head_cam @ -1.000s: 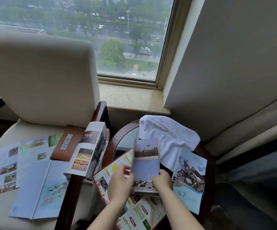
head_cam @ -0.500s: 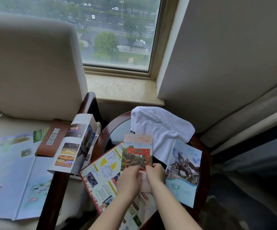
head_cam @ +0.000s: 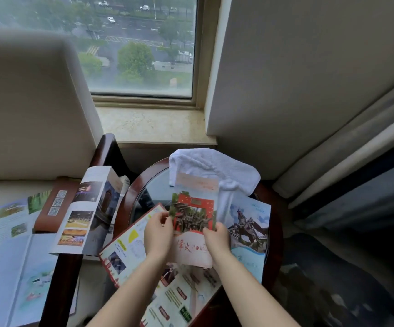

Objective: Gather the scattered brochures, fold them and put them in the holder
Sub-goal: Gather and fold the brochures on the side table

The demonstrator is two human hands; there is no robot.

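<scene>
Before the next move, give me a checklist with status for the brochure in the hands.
1. Grip on held brochure: ok. Left hand pinches its left edge, right hand grips its right edge.
2. Fold done: ok, it looks like one narrow panel.
3. Holder located: cannot tell, none in view.
4. Table gathered: not ok. The red-bordered brochure lies open on it, and the horse brochure lies beside it.
5. Chair gathered: not ok. The armrest brochure is draped unfolded, and the map brochure lies open on the seat.
</scene>
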